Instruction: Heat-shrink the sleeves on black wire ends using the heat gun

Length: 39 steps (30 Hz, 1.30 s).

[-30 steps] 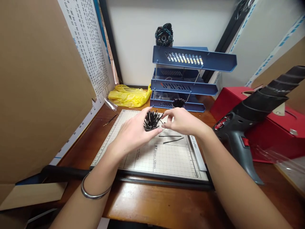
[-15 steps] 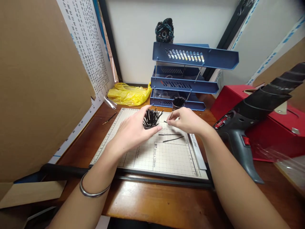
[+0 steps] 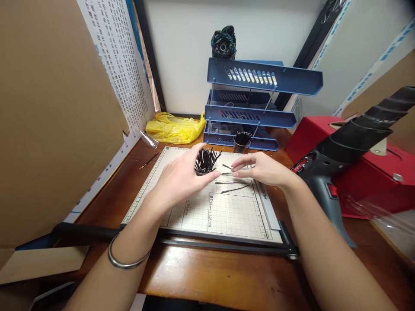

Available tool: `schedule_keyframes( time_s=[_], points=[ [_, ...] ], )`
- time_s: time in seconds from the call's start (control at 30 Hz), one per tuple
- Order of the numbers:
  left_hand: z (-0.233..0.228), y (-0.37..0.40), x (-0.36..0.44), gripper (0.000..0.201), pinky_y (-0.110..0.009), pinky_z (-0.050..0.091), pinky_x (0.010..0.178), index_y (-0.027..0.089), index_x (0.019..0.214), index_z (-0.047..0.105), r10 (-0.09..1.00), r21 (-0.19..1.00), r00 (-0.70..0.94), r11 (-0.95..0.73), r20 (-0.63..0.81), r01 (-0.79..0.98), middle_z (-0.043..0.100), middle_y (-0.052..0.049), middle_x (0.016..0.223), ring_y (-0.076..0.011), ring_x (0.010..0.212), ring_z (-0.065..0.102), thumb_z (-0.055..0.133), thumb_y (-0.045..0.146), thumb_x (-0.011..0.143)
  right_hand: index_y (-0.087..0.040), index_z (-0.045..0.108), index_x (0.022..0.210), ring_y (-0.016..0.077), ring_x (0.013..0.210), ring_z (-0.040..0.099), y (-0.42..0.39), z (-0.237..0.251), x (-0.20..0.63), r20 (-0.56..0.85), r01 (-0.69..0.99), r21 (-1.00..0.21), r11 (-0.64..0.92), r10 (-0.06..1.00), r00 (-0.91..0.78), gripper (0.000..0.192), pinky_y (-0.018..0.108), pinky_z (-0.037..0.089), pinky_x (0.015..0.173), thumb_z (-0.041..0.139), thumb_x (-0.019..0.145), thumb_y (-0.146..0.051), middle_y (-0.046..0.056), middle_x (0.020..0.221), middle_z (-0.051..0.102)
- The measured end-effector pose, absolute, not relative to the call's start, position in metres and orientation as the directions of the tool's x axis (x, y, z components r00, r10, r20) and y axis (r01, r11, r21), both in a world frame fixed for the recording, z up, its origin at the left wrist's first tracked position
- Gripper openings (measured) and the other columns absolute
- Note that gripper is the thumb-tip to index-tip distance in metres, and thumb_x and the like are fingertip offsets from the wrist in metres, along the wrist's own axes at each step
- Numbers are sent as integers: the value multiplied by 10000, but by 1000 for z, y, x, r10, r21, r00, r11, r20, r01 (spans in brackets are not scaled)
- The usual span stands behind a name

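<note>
We see two bare hands over one paper cutter (image 3: 207, 211) that lies on the desk (image 3: 207, 276). The left hand (image 3: 181, 179) has its grip closed round a small cup (image 3: 201, 172) stuffed with thin black sticks (image 3: 207, 159) (too many to count), holding it on the cutter's gridded board. The right hand (image 3: 264, 169) lies just beside it, fingers (image 3: 241, 168) stretched nearly flat and loose, fingertips at the loose sticks (image 3: 231, 181) on the board; we cannot tell whether it pinches one. We count about four loose sticks there, lying roughly side by side between the two hands. One bracelet (image 3: 125, 259) circles the left wrist.

Behind the cutter stands a second cup of sticks (image 3: 241, 140), in front of one blue rack with three trays (image 3: 253, 103). One yellow bag (image 3: 175, 128) lies at the left rear. On the right, one heat gun (image 3: 340, 160) rests against one red box (image 3: 372, 172).
</note>
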<state>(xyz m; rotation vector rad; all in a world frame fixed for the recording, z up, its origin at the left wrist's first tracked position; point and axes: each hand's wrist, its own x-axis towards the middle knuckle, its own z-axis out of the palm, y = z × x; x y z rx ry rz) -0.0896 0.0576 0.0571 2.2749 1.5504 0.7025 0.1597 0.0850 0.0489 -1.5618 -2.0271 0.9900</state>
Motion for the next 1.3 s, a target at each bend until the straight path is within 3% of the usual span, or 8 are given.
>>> schedule_keyframes(
  time_s=[0.17,0.4,0.67,0.9,1.07,1.2,1.3],
  points=[
    [59,57,-89,763,-527,465,1093,245,1512,450,932,506,291,-361,215,783,563,-103,1523,-356,1353,562,686,570,863,-208,791,949,251,1040,709,74,58,154,12,768,-607,206,968,-250,234,397,496,986,702,836,-392,68,1085,788],
    [55,60,-89,781,-511,448,1127,223,1511,449,920,528,307,-391,243,754,577,-99,1508,-332,1350,569,706,549,850,-204,783,997,197,954,696,65,70,125,264,666,-669,330,943,-201,214,348,500,887,673,876,-342,46,1026,786],
    [52,62,-87,750,-464,468,1126,236,1468,479,881,503,317,-463,351,730,596,-88,1488,-313,1341,584,758,504,824,-199,803,847,188,770,696,68,85,122,347,635,-651,417,907,-241,175,331,521,754,671,875,-310,39,868,795],
    [51,62,-87,925,-387,535,1043,256,1530,348,825,528,182,-495,535,690,664,-81,1376,-285,1261,642,808,556,786,-252,809,828,161,681,659,46,116,125,394,682,-548,485,868,-301,90,302,510,693,724,840,-282,-9,685,714],
    [52,60,-90,670,-371,503,1091,275,1420,441,702,402,177,-575,689,713,641,-48,1400,-246,1239,637,726,544,877,-263,785,831,140,540,563,35,126,130,393,667,-554,499,863,-318,202,297,427,515,705,882,-441,-9,616,658],
    [52,57,-91,720,-389,469,1131,306,1505,309,690,334,209,-564,693,755,597,-52,1456,-250,1264,609,688,479,917,-264,789,937,161,629,623,38,122,128,482,691,-530,492,845,-232,151,302,460,576,673,910,-356,11,735,718],
    [50,56,-90,726,-417,453,1133,315,1543,223,674,268,277,-586,685,765,540,-71,1516,-273,1285,580,634,417,954,-279,811,977,152,641,630,39,117,121,446,658,-512,553,825,-346,151,292,462,605,691,893,-319,-3,750,732]
  ],
)
